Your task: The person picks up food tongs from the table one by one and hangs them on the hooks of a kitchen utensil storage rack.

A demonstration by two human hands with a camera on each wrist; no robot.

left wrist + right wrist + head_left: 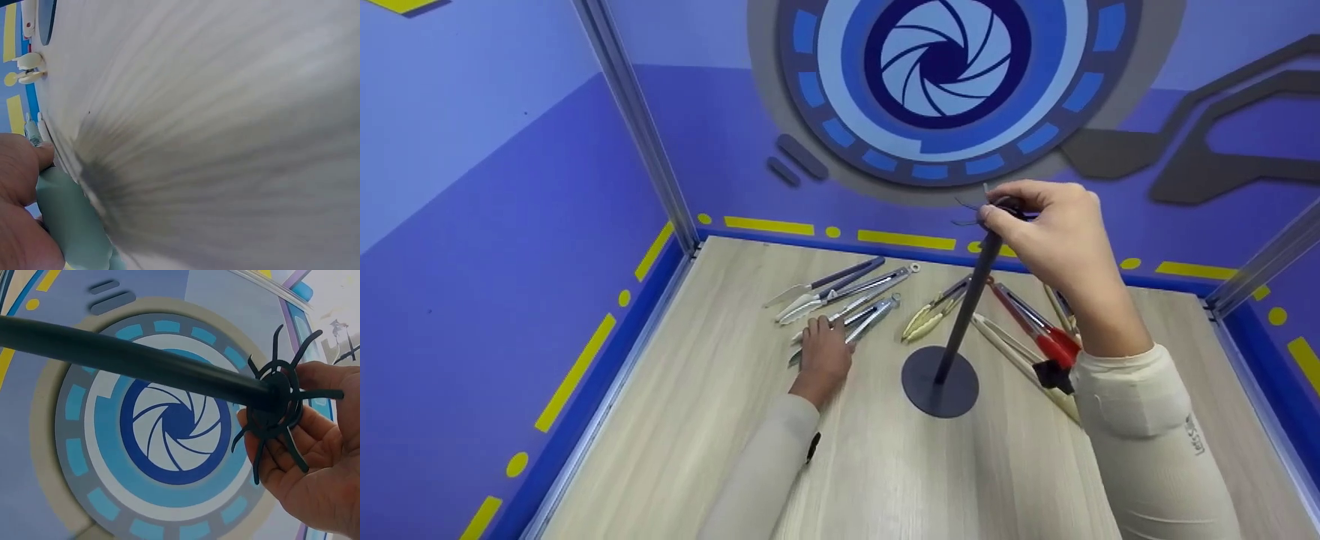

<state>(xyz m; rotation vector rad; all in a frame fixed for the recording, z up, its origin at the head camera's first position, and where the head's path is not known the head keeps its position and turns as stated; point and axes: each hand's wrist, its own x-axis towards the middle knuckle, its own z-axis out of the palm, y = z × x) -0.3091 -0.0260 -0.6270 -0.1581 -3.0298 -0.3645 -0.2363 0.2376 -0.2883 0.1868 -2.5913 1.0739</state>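
On the left of the table my left hand point(823, 361) grips a pair of tongs point(872, 321) by its pale green head point(73, 219), fingers curled about it in the left wrist view. The metal handles point toward the back wall. My right hand point(1069, 236) holds the top of a black stand, whose pole point(966, 315) rises from a round base point(919, 381) on the table. In the right wrist view, curved hooks point(297, 453) fan out around the stand's top, with the fingers and thumb around the hook ring.
Beyond the left hand lie dark-handled tongs point(851, 271) and metal tongs with whitish heads point(802, 304). Yellow-headed tongs point(926, 322) lie behind the stand. Red tongs point(1054, 343) and cream tongs point(1009, 349) are to its right, partly hidden by the right arm. Blue walls enclose the table.
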